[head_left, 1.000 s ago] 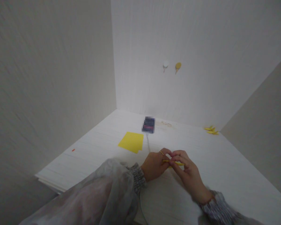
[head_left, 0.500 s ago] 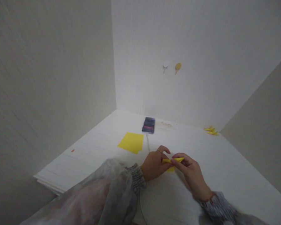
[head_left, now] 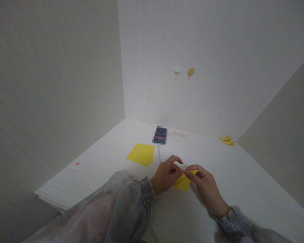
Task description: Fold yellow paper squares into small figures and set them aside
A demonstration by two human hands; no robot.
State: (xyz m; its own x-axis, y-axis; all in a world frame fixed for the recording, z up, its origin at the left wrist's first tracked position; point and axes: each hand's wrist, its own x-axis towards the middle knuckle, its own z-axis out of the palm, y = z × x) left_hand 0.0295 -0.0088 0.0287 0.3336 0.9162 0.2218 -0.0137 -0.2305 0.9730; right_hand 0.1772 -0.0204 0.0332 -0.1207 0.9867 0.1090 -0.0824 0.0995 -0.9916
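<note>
Both hands meet low in the middle of the white table [head_left: 243,175] and pinch a small folded yellow paper [head_left: 182,181]. My left hand [head_left: 166,175], with a ring on one finger, grips the paper's left end. My right hand [head_left: 205,185] holds its upper right edge between thumb and fingers. The paper hangs open below the fingers as a partly unfolded flap.
A flat stack of yellow paper sheets [head_left: 141,154] lies on the table left of the hands. A dark phone [head_left: 160,135] with a white cable lies behind it. Several folded yellow pieces [head_left: 227,140] sit in the far right corner. Two round pegs [head_left: 184,71] are on the back wall.
The folded yellow strip has opened out between the fingers into a wider flap hanging downward. Both hands stayed in nearly the same place.
</note>
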